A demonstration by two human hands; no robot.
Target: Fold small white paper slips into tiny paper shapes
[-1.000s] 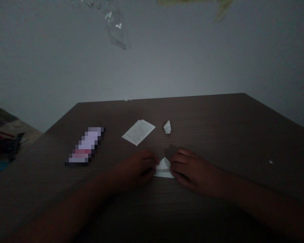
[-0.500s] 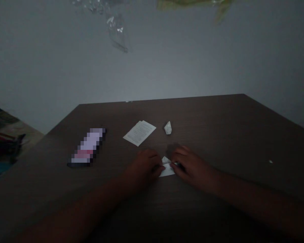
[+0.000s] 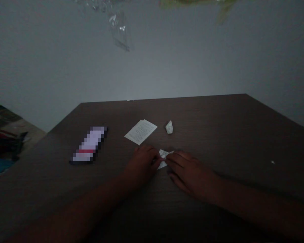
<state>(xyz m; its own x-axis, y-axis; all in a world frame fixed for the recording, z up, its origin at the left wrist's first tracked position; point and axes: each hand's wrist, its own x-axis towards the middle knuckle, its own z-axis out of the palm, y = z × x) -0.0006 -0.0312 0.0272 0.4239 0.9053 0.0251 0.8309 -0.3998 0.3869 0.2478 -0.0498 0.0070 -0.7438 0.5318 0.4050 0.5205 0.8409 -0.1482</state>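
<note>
A small folded piece of white paper (image 3: 162, 164) lies on the table between my hands, its creased flaps partly hidden by fingers. My left hand (image 3: 144, 163) grips its left side between thumb and fingers. Over its right part lies my right hand (image 3: 188, 172), the fingers stretched out with the tips pressing on the paper and the thumb apart below. Just beyond, a small folded paper shape (image 3: 169, 127) stands on the table. Printed paper sheets (image 3: 141, 132) lie flat to its left.
A phone (image 3: 90, 145) with a blurred-out screen lies left on the dark wooden table (image 3: 205, 114). A tiny white scrap (image 3: 273, 162) is at the right. Behind rises a pale wall (image 3: 192, 60) with a clear plastic piece (image 3: 120, 30) on it.
My right hand has gone from pinching the paper's right edge to lying with extended fingers over it. The folded paper has turned and its flaps sit differently. My left hand keeps hold.
</note>
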